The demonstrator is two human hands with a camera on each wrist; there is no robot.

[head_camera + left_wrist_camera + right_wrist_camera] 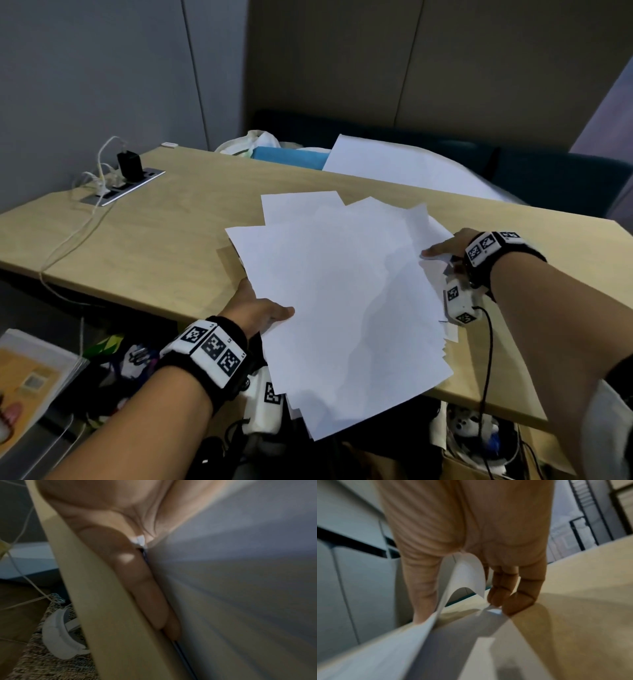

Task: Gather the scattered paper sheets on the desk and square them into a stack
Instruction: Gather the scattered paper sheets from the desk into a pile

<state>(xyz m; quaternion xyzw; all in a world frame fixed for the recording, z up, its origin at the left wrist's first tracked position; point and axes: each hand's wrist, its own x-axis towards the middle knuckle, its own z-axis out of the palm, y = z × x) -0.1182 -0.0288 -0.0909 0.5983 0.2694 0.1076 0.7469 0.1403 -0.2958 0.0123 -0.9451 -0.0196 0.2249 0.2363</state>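
A fanned pile of white paper sheets (342, 291) lies askew on the wooden desk (154, 233), its near corner hanging over the front edge. My left hand (263, 310) grips the pile's left edge, thumb on top and fingers (137, 581) underneath between paper and desk edge. At the pile's right edge, my right hand (442, 251) pinches it, with the thumb on top. In the right wrist view a sheet (465, 573) curls up between thumb and fingers (501, 599), whose tips touch the desk. One more sheet (394, 164) lies beyond the desk's far edge.
A socket panel (137, 181) with a black charger (130, 166) and white cables sits at the desk's far left. A blue folder (291, 157) and a bag lie behind the far edge. Bags and boxes crowd the floor under the desk. A book (30, 373) lies lower left.
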